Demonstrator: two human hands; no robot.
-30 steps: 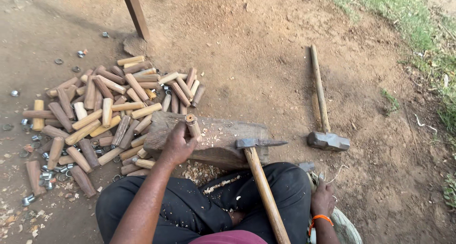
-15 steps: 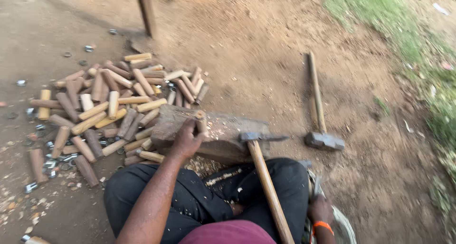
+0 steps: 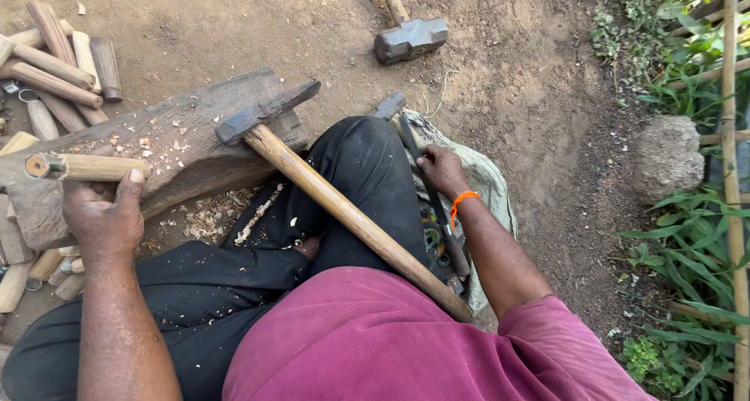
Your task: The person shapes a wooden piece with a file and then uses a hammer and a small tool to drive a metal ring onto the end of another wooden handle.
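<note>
left hand [image 3: 101,213]: near left, arm stretched forward, fingers curled in a grip, thumb up | right hand [image 3: 441,171]: right, arm bent, fingers curled down

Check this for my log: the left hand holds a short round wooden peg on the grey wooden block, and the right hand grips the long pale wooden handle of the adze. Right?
Not quite. In the head view the right hand grips a dark metal tool beside the leg; the long pale wooden handle of the adze lies untouched across the lap. The left hand does hold the short round wooden peg on the grey wooden block.
</note>
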